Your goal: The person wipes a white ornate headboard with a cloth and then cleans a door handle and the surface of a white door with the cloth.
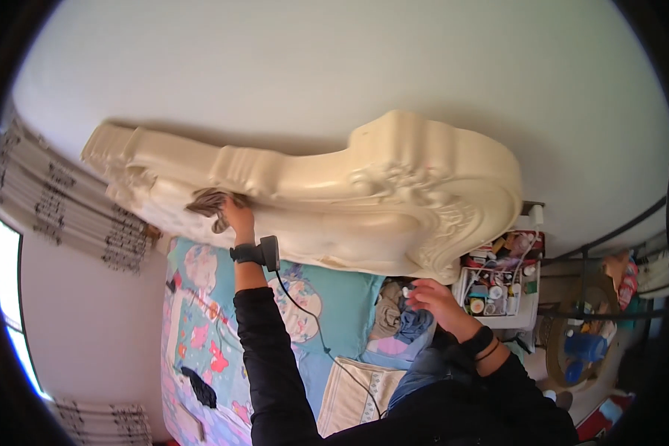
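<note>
A carved cream headboard (320, 178) stretches across the middle of the head view, against the wall. My left hand (238, 217) is closed on a crumpled grey-brown cloth (208, 201), which lies against the front face of the headboard, left of its middle. Around that wrist is a black strap with a small box and a cable. My right hand (437, 303) is near the headboard's lower right end, above the bed's edge, its fingers apart and nothing visible in them. Below it sit rumpled brown and blue clothes (405, 316).
The bed (201, 312) has a teal patterned cover, with a dark cloth (199, 388) and a folded beige towel (349, 394) on it. Right of the headboard, a white nightstand (513, 320) holds many small bottles and boxes. Patterned curtains (67, 197) hang at the left.
</note>
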`<state>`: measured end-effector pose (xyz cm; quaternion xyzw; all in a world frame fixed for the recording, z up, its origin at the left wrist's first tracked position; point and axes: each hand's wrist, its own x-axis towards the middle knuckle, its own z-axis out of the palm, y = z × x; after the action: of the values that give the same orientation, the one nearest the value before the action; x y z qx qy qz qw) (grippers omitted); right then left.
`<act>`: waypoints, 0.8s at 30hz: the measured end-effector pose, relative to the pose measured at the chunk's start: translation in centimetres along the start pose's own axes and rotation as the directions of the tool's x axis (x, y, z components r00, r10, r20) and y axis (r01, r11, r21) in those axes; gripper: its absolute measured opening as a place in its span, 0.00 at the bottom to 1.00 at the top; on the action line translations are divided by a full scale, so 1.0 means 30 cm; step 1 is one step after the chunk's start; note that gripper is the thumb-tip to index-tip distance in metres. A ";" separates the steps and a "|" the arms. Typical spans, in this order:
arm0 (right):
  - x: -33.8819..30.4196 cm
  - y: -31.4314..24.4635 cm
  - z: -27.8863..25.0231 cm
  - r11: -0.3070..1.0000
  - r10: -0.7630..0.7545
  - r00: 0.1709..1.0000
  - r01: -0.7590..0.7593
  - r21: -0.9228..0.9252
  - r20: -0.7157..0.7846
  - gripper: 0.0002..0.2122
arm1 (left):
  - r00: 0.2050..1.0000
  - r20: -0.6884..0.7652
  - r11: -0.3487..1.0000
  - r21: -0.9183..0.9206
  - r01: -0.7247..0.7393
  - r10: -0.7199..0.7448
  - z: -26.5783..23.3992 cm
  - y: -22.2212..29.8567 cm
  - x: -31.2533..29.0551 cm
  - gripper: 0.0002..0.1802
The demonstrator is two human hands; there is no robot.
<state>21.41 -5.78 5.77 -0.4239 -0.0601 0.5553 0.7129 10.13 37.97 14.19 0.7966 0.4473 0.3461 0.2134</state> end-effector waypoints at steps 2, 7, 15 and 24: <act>-0.063 -0.016 -0.108 0.997 -0.075 0.991 0.078 0.024 -0.113 0.14 | 0.921 -0.312 0.947 0.287 -0.142 0.233 0.158 -0.060 -0.058 0.23; -0.198 -0.034 -0.358 0.985 -0.136 0.908 0.166 0.041 -0.397 0.11 | 0.997 -0.023 0.994 0.092 -0.067 0.069 0.349 0.156 -0.303 0.23; -0.277 -0.039 -0.292 0.962 -0.221 0.944 0.253 0.107 -0.244 0.10 | 0.945 -0.105 0.947 -0.059 -0.317 0.310 0.565 0.544 -0.717 0.20; -0.750 0.063 -0.327 0.905 -0.404 0.867 0.425 0.012 -0.292 0.09 | 0.573 0.563 0.800 -0.349 -0.488 0.596 0.852 0.216 -1.196 0.17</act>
<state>17.03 -29.97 6.95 -0.4485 -0.0261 0.3248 0.8322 19.84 3.01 -11.64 0.9440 0.0501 0.1306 0.2987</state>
